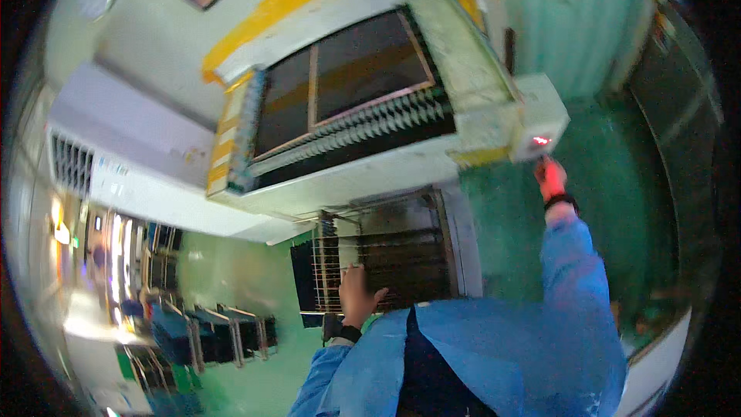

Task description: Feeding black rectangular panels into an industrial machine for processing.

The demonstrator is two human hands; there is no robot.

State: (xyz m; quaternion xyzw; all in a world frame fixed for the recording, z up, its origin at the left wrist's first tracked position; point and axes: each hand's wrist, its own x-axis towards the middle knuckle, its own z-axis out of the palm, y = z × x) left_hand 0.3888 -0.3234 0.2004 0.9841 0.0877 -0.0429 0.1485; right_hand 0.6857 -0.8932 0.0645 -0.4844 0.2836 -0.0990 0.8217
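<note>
My left hand [360,298] is held low in front of me, thumb apart from the fingers, beside a metal wire rack [328,251]. Nothing shows in it, though motion blurs its edges. My right hand [550,177] reaches far out to the right, to the underside of a white control box [543,112] at the end of a long machine [347,156]. A small red display [541,140] glows just above the fingertips, and red light tints the hand. The right fingers are too blurred to make out, and whether they touch the box is unclear.
The machine's opening has a framed dark panel [374,69] above a row of grey ridged parts [363,125]. A white cabinet with a vent [72,164] stands at left. Dark stacked bins on carts [208,332] stand on the green floor [255,278]. A dark panel [679,131] rises far right.
</note>
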